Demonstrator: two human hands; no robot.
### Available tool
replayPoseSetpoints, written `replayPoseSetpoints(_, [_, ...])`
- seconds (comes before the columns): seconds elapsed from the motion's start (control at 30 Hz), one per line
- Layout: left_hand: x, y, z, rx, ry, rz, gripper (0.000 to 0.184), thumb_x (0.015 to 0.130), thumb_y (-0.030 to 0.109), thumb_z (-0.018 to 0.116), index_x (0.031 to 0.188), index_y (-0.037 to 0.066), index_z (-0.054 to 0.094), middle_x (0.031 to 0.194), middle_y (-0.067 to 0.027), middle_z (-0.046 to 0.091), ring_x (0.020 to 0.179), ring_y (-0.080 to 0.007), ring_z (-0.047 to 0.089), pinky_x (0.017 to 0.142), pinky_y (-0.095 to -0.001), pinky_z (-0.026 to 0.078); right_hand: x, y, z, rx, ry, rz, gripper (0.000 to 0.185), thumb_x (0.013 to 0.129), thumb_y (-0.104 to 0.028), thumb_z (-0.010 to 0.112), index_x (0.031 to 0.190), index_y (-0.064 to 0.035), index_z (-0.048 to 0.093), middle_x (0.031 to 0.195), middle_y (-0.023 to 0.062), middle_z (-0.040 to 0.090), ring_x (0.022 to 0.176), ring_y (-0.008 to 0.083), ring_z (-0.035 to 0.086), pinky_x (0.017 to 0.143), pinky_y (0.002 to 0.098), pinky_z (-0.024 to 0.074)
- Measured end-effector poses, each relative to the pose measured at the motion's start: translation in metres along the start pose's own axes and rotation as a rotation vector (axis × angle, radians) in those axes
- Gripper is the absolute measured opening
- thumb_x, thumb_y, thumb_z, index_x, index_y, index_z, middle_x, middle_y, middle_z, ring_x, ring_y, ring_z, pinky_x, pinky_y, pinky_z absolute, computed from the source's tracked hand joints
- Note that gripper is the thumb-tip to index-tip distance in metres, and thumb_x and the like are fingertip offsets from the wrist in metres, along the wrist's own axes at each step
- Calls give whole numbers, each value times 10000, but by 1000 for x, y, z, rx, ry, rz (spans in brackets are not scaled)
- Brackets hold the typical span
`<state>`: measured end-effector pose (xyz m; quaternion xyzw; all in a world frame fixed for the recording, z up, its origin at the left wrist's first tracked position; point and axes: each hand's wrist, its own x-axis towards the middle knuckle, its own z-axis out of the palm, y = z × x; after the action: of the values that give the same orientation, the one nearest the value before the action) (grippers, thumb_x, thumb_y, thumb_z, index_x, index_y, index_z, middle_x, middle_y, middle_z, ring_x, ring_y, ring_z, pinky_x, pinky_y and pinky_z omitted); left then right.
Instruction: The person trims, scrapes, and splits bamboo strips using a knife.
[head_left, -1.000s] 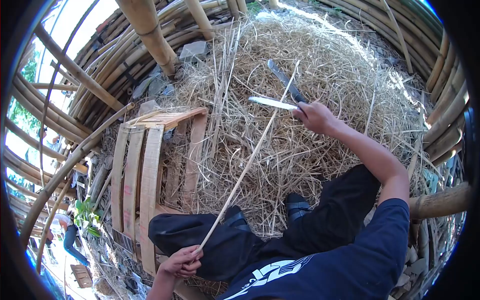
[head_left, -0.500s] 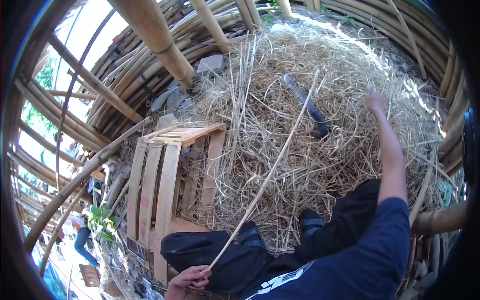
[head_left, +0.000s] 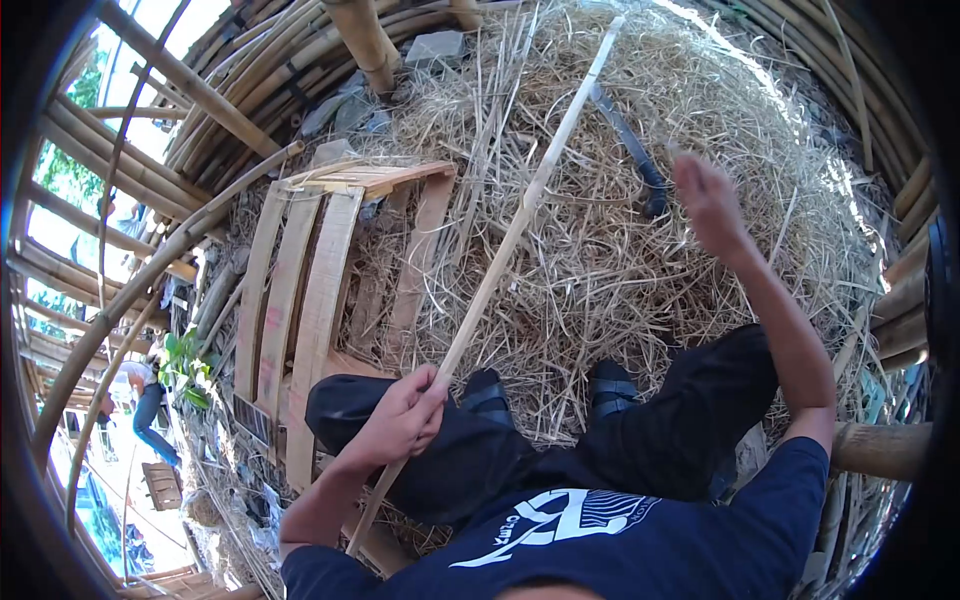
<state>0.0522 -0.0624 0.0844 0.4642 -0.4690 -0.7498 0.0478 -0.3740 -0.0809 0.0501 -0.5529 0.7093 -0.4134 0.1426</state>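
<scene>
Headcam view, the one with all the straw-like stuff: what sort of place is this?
Probably an open-air bamboo workshop or yard: bamboo poles are stacked along the edge, what look like shavings blanket the ground, and a machete lies on them near the long strip in the left hand.

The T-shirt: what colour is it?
Navy blue T-shirt with a white print, best seen in the head view.

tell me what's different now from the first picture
The left hand has moved forward and now grips the long pale strip farther along, leaving a tail behind the fist. The right hand has left the strip for its right side; the pale blade it held cannot be made out, so whether it was let go is unclear. Unchanged: the dark knife on the straw, the wooden crate.
</scene>
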Motion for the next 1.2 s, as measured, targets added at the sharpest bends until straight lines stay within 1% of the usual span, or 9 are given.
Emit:
replayPoseSetpoints(0.13, [23,12,3,94,13,53,216,1033,294,395,939,100,397,511,56,333,356,-37,297,336,-204,249,-31,-61,37,-119,-434,-21,339,1004,-337,426,919,-28,536,563,119,507,488,239,521,506,420,410])
replayPoseSetpoints(0.2, [32,10,3,99,13,68,228,1030,305,402,925,103,401,510,58,342,358,-37,309,338,-203,258,-43,-47,67,-220,-483,-267,354,1002,-358,409,896,-38,516,567,153,528,503,342,540,521,475,420])
replayPoseSetpoints(0.3, [46,-1,-1,171,49,121,240,1025,314,415,908,104,412,515,57,363,365,-36,322,342,-203,270,-63,-40,87,-94,-510,-235,358,989,-374,422,862,-47,493,580,205,524,578,428,550,551,537,417])
replayPoseSetpoints(0.67, [51,-7,-5,77,26,76,205,1025,282,417,917,107,409,521,65,352,375,-26,314,339,-193,254,-39,-5,97,-382,-370,-413,371,971,-421,436,835,-82,498,567,147,552,527,370,569,480,468,428])
replayPoseSetpoints(0.8, [47,-9,-11,-46,-35,8,169,1031,265,396,954,115,389,517,72,303,356,-22,265,319,-195,211,-16,19,98,-418,-324,-25,416,973,-448,416,804,-84,527,560,138,562,533,350,593,486,454,440])
replayPoseSetpoints(0.87, [44,-10,-17,-50,-53,-1,172,1032,278,392,951,125,390,523,69,288,352,-22,248,314,-195,199,1,33,82,-544,-237,-246,434,977,-451,410,791,-81,539,532,122,557,489,333,581,482,443,444])
replayPoseSetpoints(1.0, [45,-12,-11,-89,-54,1,174,1031,287,393,948,134,388,525,63,281,347,-23,235,309,-194,186,-24,19,106,-348,-138,-185,437,990,-416,411,777,-58,540,529,141,550,467,338,567,460,457,429])
replayPoseSetpoints(1.13, [43,-10,-12,-38,-32,39,168,1031,278,395,944,134,388,523,60,299,347,-24,242,313,-196,194,-49,-28,103,-187,-483,-126,352,986,-359,442,837,-47,509,527,156,523,478,377,544,475,480,422])
replayPoseSetpoints(1.2, [43,-10,-12,-49,-47,39,182,1031,286,395,942,128,387,520,64,314,347,-24,254,312,-197,196,-57,-29,107,-230,-478,-407,254,974,-289,482,858,-67,527,544,142,512,473,347,531,463,454,402])
